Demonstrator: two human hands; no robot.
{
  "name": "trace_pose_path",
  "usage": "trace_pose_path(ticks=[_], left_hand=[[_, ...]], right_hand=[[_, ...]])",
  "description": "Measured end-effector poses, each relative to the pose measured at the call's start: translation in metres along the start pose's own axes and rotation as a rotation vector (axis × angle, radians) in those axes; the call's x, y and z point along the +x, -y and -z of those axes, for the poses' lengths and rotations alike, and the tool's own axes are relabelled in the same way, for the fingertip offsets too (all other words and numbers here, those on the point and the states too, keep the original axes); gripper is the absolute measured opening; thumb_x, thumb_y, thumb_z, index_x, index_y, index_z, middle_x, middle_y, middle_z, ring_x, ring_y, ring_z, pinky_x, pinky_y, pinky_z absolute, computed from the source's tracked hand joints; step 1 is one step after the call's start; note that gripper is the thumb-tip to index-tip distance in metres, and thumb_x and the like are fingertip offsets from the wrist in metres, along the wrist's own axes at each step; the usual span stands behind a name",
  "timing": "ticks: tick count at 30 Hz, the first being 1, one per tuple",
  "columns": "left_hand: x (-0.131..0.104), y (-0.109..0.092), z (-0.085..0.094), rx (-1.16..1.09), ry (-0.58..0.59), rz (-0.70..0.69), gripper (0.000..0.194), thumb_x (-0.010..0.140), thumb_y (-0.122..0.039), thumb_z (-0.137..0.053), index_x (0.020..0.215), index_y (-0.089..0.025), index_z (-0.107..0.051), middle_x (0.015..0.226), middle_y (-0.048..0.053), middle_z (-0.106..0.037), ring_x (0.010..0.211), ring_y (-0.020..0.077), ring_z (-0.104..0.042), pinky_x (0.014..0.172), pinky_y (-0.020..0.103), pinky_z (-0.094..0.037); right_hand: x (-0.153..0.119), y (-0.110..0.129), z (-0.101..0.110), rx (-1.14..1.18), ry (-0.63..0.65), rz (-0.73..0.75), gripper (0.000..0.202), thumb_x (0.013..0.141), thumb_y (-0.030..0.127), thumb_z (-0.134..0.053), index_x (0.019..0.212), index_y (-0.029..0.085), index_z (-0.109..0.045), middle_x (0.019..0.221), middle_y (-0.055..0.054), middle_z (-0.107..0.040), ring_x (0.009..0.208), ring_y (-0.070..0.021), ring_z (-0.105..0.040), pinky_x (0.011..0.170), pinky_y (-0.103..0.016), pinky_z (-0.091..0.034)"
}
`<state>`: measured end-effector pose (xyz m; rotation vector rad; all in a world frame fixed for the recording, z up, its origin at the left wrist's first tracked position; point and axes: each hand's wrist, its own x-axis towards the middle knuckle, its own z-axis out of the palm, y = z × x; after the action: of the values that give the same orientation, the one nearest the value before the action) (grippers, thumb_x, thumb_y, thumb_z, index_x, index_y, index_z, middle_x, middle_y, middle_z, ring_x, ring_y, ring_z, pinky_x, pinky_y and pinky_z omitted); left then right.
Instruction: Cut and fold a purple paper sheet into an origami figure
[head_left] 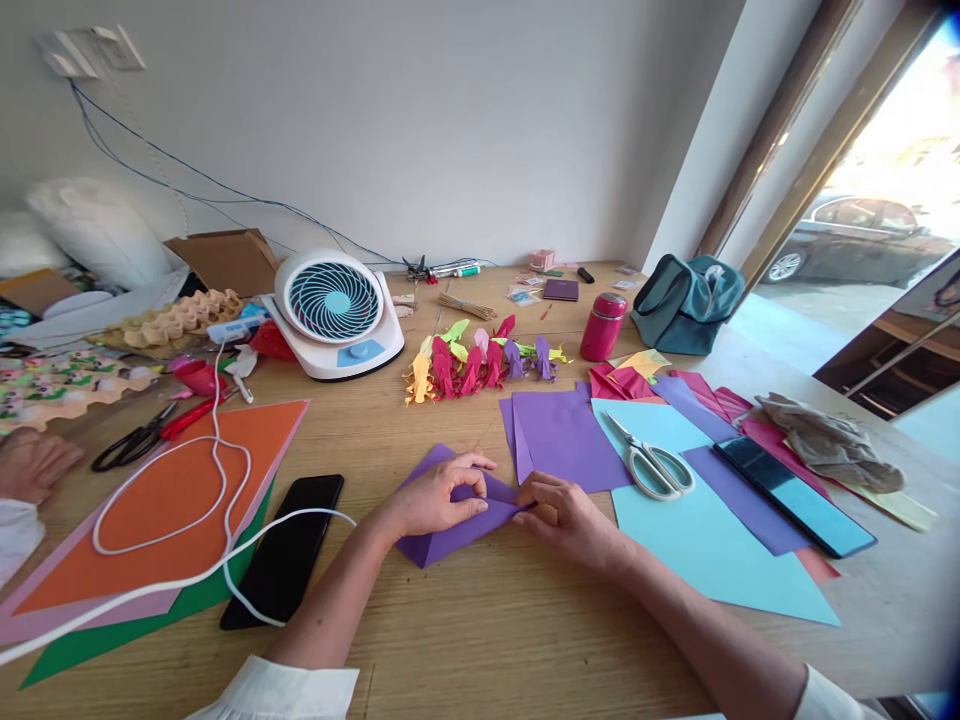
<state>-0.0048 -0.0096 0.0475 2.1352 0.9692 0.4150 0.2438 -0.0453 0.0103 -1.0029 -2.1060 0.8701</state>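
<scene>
A partly folded sheet of purple paper [427, 545] lies on the table in front of me, creased to a point at its right end. My left hand [442, 495] holds it from above, fingers bent over it and the thumb pressing near the fold. At the right tip, my right hand [559, 510] pinches the paper between thumb and fingers; its fingertips partly hide that corner. Just behind my right hand are flat purple sheets [566, 435]. White-handled scissors [660, 475] rest on light blue paper [720, 550] to the right.
Folded paper flowers [472, 365] lie behind my hands, near a white fan heater [337, 310] and a pink flask [604, 325]. At left are a phone [289, 550], a white cable [225, 540] and orange paper [255, 440]. Another person's hand [34, 465] rests at the left edge.
</scene>
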Motion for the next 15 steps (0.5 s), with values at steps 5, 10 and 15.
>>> trace_pose_path(ticks=[5,10,15], left_hand=[[0.011,-0.002,0.007,-0.042,0.198,-0.035,0.013,0.087,-0.022,-0.062,0.074,-0.02,-0.058,0.143,0.006,-0.057,0.143,0.0258,-0.041,0.116,0.04,-0.031],[0.017,-0.007,0.014,-0.019,0.2,-0.068,0.012,0.087,-0.026,-0.061,0.077,-0.02,-0.059,0.13,0.005,-0.059,0.12,0.02,-0.057,0.108,0.031,-0.038],[0.018,-0.007,0.019,0.019,0.171,-0.06,0.013,0.086,-0.027,-0.062,0.076,-0.019,-0.061,0.118,0.004,-0.061,0.107,0.0179,-0.059,0.099,0.028,-0.041]], right_hand=[[-0.001,0.003,0.008,-0.015,0.026,0.139,0.007,0.094,0.025,-0.058,0.095,0.022,-0.064,0.099,-0.006,-0.066,0.092,-0.0183,-0.063,0.084,-0.031,-0.05],[-0.003,0.004,0.012,-0.056,0.007,0.198,0.01,0.095,0.024,-0.055,0.1,0.022,-0.064,0.099,-0.008,-0.067,0.092,-0.02,-0.063,0.084,-0.033,-0.051],[-0.001,0.003,0.013,-0.007,-0.053,0.171,0.012,0.095,0.023,-0.056,0.102,0.021,-0.064,0.1,-0.008,-0.066,0.091,-0.019,-0.063,0.083,-0.032,-0.052]])
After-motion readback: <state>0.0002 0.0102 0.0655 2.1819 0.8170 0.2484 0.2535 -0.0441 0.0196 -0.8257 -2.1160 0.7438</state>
